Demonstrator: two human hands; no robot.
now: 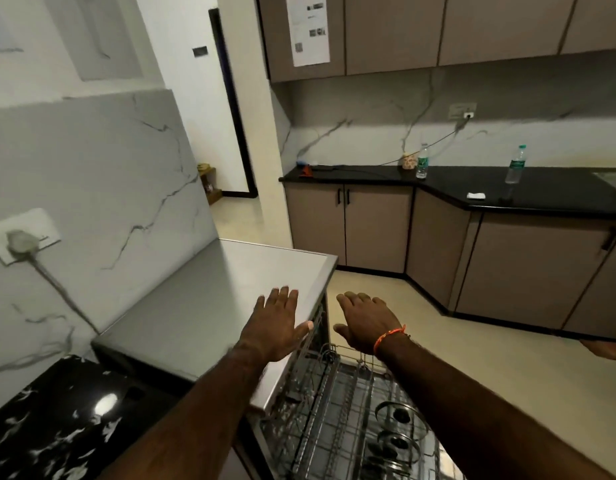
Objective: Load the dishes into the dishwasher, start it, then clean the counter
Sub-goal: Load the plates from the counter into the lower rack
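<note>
1. Two hands reach forward at the dishwasher (230, 289); the left hand (277, 323) is above its steel top near the front edge, and the right hand (363, 322) is out over the open front.
2. Both racks look pulled out below the arms, probably so dishes can be dropped in from above; the rack (337, 410) sits beneath the right forearm.
3. Several round lids (400, 415) already stand on edge in the rack, held upright by the wires, which suggests loading is under way but not finished.
4. Left fingers (282, 299) are straight and spread, palm down; they hold nothing, and whether they touch the top or float just over it I cannot tell.
5. Right fingers (357, 301) are loosely extended, thumb apart, and grip nothing; an orange thread is tied at that wrist.
6. My guess is that the empty hands are between items, or about to push the rack in.
7. Across the room the black surface (542, 195) carries two bottles (516, 164), a small white scrap (475, 195) and a corded item at its left end, all well apart from the dishwasher; that surface is not yet wiped.
</note>
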